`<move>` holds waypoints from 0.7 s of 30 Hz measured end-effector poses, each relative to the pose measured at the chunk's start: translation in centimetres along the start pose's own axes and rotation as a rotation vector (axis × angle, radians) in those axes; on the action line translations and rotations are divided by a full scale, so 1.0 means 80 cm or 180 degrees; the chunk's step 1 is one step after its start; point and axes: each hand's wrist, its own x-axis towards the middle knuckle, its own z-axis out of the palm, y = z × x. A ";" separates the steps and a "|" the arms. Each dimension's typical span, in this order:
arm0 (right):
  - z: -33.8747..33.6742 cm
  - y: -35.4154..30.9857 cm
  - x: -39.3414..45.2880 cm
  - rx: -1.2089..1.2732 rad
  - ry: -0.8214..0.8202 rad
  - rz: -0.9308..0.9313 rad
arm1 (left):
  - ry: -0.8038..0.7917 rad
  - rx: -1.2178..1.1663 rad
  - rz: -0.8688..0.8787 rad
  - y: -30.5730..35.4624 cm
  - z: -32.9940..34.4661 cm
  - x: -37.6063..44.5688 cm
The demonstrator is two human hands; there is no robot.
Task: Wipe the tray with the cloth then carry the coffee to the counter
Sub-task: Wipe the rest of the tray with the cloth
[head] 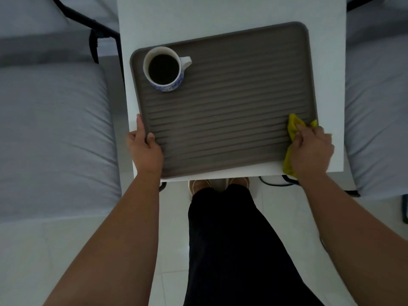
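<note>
- Both hands are on the job: my left hand [144,149] clamps the near-left edge of the ribbed tray [220,51], thumb on top, fingers curled over the rim.
- My right hand [309,149] is closed around the yellow cloth [292,124], pressing it onto the tray's near-right corner.
- Coffee sits in the mug [164,68], well ahead of my left hand, at the tray's far-left corner.
- I judge this as the wiping step; carrying hasn't begun.
- Next I'd sweep the cloth leftward along the ribs, steering clear of the full mug.
</note>
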 end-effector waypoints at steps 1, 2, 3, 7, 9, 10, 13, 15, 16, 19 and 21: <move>0.006 -0.010 -0.002 0.0044 0.0043 -0.0060 | -0.0010 0.0004 -0.0012 0.000 0.000 0.000; 0.011 -0.020 -0.004 0.0054 0.0086 -0.0164 | -0.0023 0.0002 -0.0026 0.000 0.000 0.000; 0.016 -0.028 -0.008 0.0055 0.0097 -0.0261 | -0.0021 0.0006 -0.0030 -0.001 0.002 -0.001; 0.027 -0.069 -0.034 -0.0074 -0.0035 -0.0818 | 0.0042 0.0008 -0.0013 -0.002 0.004 0.000; 0.032 -0.101 -0.049 -0.0200 -0.0314 -0.1146 | 0.0034 -0.0017 -0.0058 -0.002 0.004 0.001; 0.034 -0.118 -0.057 -0.0262 -0.0480 -0.1295 | 0.0022 -0.0038 -0.0078 -0.001 0.005 0.000; 0.041 -0.171 -0.082 -0.0448 -0.0978 -0.1712 | 0.0053 -0.0044 -0.0104 -0.001 0.006 0.000; 0.045 -0.200 -0.097 -0.0413 -0.1118 -0.2016 | 0.0063 0.0008 -0.0092 0.000 0.005 0.000; 0.044 -0.210 -0.099 -0.0397 -0.1095 -0.2149 | 0.0060 0.0028 -0.0091 0.000 0.004 0.001; 0.043 -0.201 -0.080 -0.0367 -0.1093 -0.2322 | 0.0016 -0.0015 -0.0138 0.003 0.002 0.001; 0.035 -0.163 -0.055 -0.0436 -0.0761 -0.2088 | -0.0007 -0.0054 -0.0176 0.005 0.001 0.000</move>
